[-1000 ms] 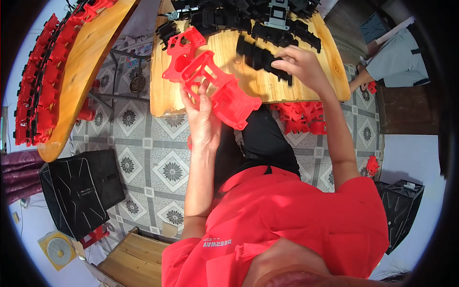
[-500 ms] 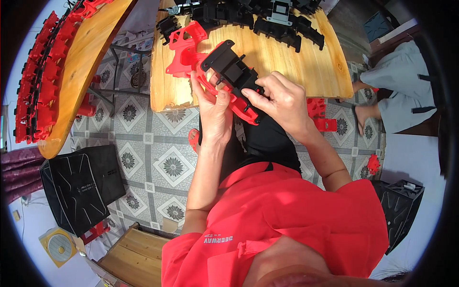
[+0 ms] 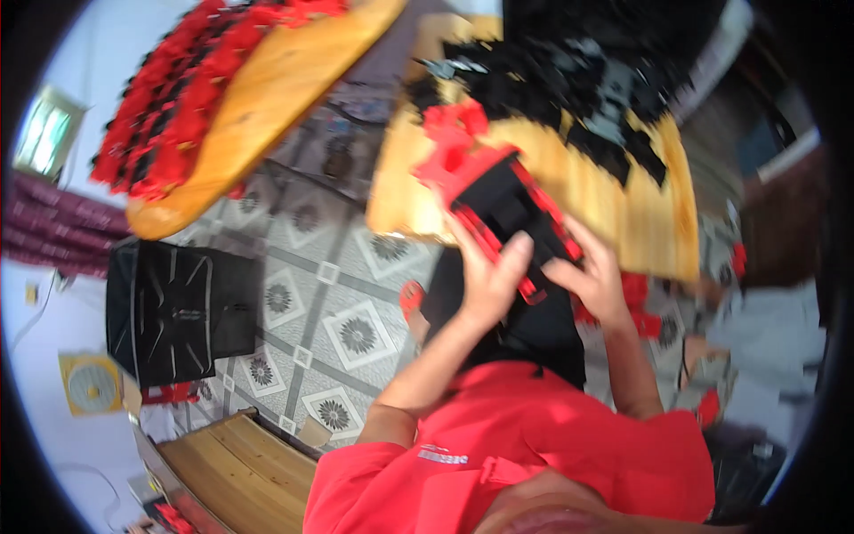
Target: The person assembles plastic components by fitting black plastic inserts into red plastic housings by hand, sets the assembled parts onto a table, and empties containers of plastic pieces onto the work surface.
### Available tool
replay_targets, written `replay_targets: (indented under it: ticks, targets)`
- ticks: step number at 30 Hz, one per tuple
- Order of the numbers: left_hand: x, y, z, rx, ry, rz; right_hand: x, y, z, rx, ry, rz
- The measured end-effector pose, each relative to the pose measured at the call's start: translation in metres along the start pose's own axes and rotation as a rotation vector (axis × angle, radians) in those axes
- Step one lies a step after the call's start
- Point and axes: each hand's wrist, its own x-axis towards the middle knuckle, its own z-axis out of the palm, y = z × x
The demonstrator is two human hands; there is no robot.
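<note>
Above my lap and the near edge of the wooden table, both hands hold a red plastic frame (image 3: 440, 165) with a black plastic block (image 3: 503, 198) lying in it. Red edges show along both long sides of the block. My left hand (image 3: 487, 280) grips the frame's left side, its thumb pressed on the block. My right hand (image 3: 594, 271) is closed round the lower right end, thumb on top. The frame's open-work far end reaches out over the table. Motion blur hides the finer details, and the fingers underneath are out of sight.
Black plastic parts (image 3: 534, 84) crowd the back of the wooden table (image 3: 658, 222). Rows of red and black assemblies (image 3: 191, 98) line a second table (image 3: 258, 116) at the left. A black crate (image 3: 160, 307) and a wooden bench (image 3: 236, 463) stand on the tiled floor. Another person's leg (image 3: 703, 347) is at the right.
The view has swung, so the scene sits further right and is blurred. The black block now lies between the frame's red sides; before, it sat askew over them. My right hand has moved to the lower end.
</note>
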Motion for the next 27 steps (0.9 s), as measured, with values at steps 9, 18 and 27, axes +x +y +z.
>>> replay_targets:
  ticks: [9,18,27]
  targets:
    - [0.171,0.134,-0.059,-0.186,0.255,0.380,0.031,-0.013,0.004,0.036,0.064,-0.208]
    - [0.435,0.144,-0.202,-0.138,0.748,0.092,0.067,-0.021,0.022,-0.009,0.038,-0.122]
    - [0.366,0.133,-0.162,0.873,0.497,0.262,0.406,-0.054,0.120,-0.498,0.114,-0.671]
